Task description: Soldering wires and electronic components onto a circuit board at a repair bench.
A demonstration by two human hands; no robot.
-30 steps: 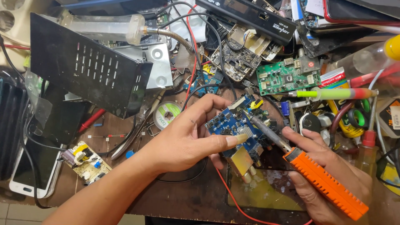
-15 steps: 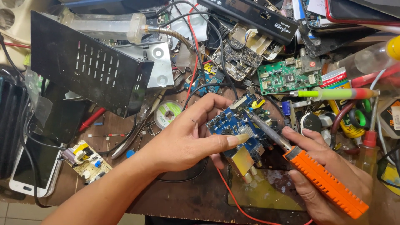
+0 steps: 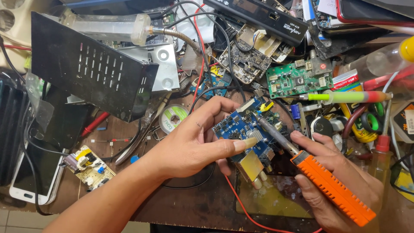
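The blue circuit board [image 3: 241, 129] sits tilted at mid-tabletop [image 3: 194, 203], just below the green circuit board [image 3: 297, 77]. The left hand [image 3: 194, 144] grips the blue board's near edge, thumb and fingers pinching it. The right hand [image 3: 336, 181], right of the board, clasps an orange-handled soldering iron [image 3: 332, 187] whose tip touches the board's surface.

both arms are bare, with no sleeve in view up to the edge of the picture. the left hand [image 3: 189, 144] wears no glove, ring or watch. the right hand [image 3: 340, 172] is also bare, and its nails are short.
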